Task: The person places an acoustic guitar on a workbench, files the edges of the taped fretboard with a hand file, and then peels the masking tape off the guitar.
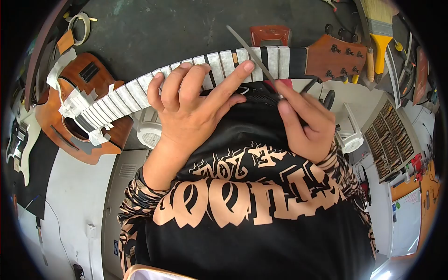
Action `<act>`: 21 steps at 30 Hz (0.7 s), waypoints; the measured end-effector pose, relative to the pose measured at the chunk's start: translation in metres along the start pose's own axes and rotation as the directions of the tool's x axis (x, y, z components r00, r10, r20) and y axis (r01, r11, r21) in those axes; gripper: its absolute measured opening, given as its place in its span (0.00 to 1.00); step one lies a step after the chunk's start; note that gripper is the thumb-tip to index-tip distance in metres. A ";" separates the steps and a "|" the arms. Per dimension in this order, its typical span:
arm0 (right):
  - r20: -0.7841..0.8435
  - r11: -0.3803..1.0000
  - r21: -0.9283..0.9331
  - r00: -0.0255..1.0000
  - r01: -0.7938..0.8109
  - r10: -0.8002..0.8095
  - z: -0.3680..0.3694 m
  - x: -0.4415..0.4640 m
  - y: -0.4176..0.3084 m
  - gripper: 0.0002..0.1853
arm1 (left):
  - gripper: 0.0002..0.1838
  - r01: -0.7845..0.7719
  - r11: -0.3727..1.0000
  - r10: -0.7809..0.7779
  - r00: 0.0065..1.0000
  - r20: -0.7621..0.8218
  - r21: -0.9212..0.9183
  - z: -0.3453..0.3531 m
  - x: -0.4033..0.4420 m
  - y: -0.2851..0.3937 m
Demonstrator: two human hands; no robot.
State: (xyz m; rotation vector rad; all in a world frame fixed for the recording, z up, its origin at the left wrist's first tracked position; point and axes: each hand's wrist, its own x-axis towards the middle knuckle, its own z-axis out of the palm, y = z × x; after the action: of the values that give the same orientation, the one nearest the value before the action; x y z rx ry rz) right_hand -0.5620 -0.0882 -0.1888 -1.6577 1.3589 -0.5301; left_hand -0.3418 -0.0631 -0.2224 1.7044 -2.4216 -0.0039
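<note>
Nearest, the right hand [310, 126] pinches the end of a slim file [254, 53] between thumb and fingers, while the left hand [186, 109] lies half spread, three fingers bent onto the guitar neck [283, 63], index stretched to beside the file. Pale strips cover most of the fretboard, so masking looks largely done; filing seems under way, though finished frets cannot be told from untouched ones. Beyond the neck lies the dark bench [172, 28].

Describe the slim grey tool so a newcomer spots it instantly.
Find the guitar, its neck running to the headstock. Near that end, the right hand holds the slim grey tool: pointed, slanting, the only tool crossing the neck.
</note>
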 end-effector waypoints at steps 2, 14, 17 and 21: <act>-0.041 0.986 -0.099 0.990 0.133 -0.138 -0.002 0.013 -0.004 0.21 | 0.28 0.045 0.999 -0.045 0.999 -0.001 -0.030 -0.001 0.000 0.000; 0.073 0.992 0.031 0.990 -0.121 0.118 -0.011 -0.021 -0.012 0.20 | 0.31 -0.002 1.000 0.002 0.998 0.058 0.008 -0.014 -0.009 -0.017; 0.052 0.999 0.003 0.998 -0.044 0.044 0.004 0.003 -0.019 0.20 | 0.30 -0.003 1.000 0.002 1.000 0.030 0.023 -0.011 -0.008 -0.017; 0.130 0.932 -0.287 0.973 0.221 -0.190 0.008 0.023 -0.020 0.20 | 0.30 0.005 1.000 -0.005 1.000 0.009 0.019 -0.008 -0.011 -0.019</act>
State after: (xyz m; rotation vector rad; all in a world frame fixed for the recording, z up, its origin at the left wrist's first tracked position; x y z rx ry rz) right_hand -0.5376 -0.1064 -0.1804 -2.0630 1.2445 -0.3649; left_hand -0.3192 -0.0585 -0.2178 1.7218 -2.4315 0.0111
